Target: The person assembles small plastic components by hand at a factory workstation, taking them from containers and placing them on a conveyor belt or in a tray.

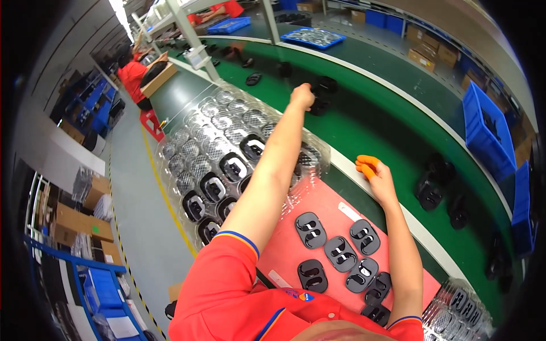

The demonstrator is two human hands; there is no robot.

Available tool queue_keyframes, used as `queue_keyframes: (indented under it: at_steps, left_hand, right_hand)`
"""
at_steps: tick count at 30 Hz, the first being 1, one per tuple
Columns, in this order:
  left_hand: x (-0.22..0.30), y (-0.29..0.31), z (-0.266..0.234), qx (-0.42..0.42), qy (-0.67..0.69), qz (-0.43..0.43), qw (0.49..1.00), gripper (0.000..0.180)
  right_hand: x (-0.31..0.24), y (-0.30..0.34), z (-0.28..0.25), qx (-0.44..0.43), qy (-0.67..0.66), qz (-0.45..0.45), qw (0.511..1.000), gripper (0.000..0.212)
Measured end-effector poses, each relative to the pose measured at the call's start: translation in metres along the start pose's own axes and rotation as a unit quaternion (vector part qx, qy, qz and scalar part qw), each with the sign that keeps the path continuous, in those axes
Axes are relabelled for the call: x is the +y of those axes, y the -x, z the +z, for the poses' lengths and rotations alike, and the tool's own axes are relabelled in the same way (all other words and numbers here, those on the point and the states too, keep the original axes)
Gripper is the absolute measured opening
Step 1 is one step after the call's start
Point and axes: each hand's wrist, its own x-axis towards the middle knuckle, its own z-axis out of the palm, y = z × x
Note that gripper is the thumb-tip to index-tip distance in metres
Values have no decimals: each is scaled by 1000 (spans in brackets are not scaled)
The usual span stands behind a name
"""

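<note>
My left hand [302,97] is stretched far out over the green conveyor belt [364,122]. Its fingers are curled against a black plastic part [322,105], and the grip is partly hidden. Closer in, at the belt's near rail, my right hand [378,178] has orange covers on its fingertips. Those fingers are a little apart, with nothing visible between them. Below lies a pink mat [290,250] bearing several rounded dark grey plastic parts [310,229] with two glossy slots each. Left of the mat, a clear blister tray [196,165] holds several similar black parts [233,166].
More black parts [429,193] lie along the belt to the right. Blue bins [488,131] stand beyond the belt, and a blue tray [313,37] sits at the far side. Another clear tray [460,310] is at lower right. A person in red [132,79] works at far left.
</note>
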Motion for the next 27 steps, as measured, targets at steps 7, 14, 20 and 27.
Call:
queue_keyframes:
  at_steps: [7,14,20,27]
  left_hand:
    - [1,6,3,-48,-107,3,993,38]
    - [18,24,4,-117,-130,27,984,54]
    - [20,30,0,-128,-140,16,982,71]
    - [21,29,-3,-51,-166,-36,984,71]
  right_hand:
    - [-3,3,3,5,40,-2,999,26]
    - [-7,6,6,13,67,-19,998,26]
    - [-6,4,5,11,73,-11,997,26]
    - [1,4,3,2,88,-26,996,26]
